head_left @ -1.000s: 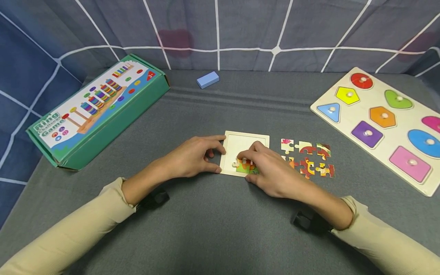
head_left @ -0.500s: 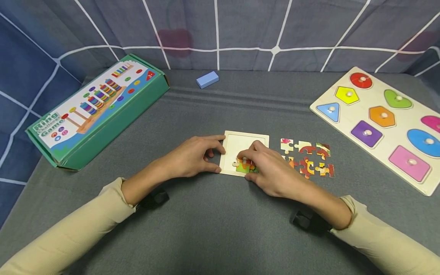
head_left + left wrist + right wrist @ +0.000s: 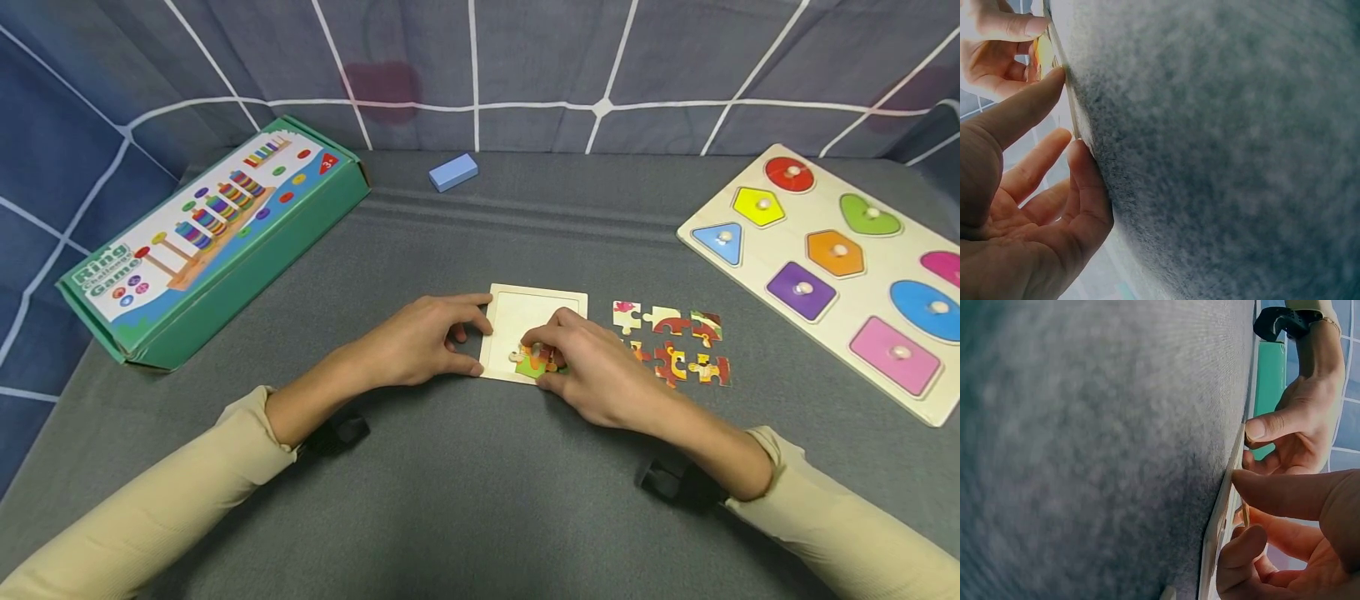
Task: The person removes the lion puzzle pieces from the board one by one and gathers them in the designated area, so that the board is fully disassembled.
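A shallow square wooden puzzle tray [image 3: 517, 312] lies on the grey cloth. My left hand [image 3: 435, 342] rests at its left edge, thumb at the near corner, other fingertips further up the side. My right hand [image 3: 592, 367] is over the tray's near right part and pinches a thin puzzle piece [image 3: 1245, 512], seen edge-on and tilted in the right wrist view. Green and orange puzzle artwork [image 3: 531, 365] shows in the tray beside those fingertips; the hand hides the rest. Right of the tray lie several loose puzzle pieces [image 3: 670, 367], partly covered by the right hand.
A green ring game box [image 3: 225, 242] stands at the left. At the back lies a small blue block [image 3: 453, 172]. To the right is a wooden board with coloured knobbed shapes [image 3: 780, 242]. A checked blue cloth [image 3: 540, 67] rises behind everything.
The right fingers have shifted very slightly, with the puzzle piece between them tilting a little. My left hand and the tray stay where they were.
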A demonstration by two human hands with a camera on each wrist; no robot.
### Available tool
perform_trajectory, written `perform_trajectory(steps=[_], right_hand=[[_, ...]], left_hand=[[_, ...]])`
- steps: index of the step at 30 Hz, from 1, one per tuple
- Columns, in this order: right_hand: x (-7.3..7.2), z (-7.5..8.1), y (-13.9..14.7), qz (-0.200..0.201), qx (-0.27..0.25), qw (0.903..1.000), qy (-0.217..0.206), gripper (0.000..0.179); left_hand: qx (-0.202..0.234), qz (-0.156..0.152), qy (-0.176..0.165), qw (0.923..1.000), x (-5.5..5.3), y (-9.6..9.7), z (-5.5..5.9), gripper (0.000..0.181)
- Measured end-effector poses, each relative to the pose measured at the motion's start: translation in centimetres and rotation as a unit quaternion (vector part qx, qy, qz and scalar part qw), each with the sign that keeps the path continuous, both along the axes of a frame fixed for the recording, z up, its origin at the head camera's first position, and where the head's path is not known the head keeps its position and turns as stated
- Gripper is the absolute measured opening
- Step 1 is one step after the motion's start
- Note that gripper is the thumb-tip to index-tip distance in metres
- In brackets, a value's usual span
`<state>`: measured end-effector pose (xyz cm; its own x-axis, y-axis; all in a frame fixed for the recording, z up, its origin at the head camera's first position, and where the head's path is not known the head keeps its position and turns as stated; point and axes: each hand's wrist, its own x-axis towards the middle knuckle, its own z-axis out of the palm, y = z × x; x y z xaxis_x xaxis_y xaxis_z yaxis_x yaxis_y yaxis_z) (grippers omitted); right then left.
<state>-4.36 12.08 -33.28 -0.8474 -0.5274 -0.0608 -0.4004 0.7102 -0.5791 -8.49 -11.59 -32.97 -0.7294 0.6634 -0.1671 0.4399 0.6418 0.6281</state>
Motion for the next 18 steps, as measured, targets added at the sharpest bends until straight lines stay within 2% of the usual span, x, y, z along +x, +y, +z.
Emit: perform_trajectory(steps=[8, 14, 18], right_hand=[[-0.1, 0.2, 0.5, 0.019, -0.038, 0.9991, -0.003, 0.033], [0.1, 0.8, 1.5, 0.055, -0.090, 0.9930, -0.054, 0.033], [0.2, 1.2, 2.2, 0.065, -0.102, 0.9897, -0.077, 0.036]], left_hand=[[0.000, -0.004, 0.001, 1.0000, -0.1, 0.0, 0.0, 0.037], [0.002, -0.006, 0.003, 1.0000, -0.1, -0.1, -0.2, 0.037], [0.003, -0.005, 0.001, 1.0000, -0.1, -0.2, -0.2, 0.036]])
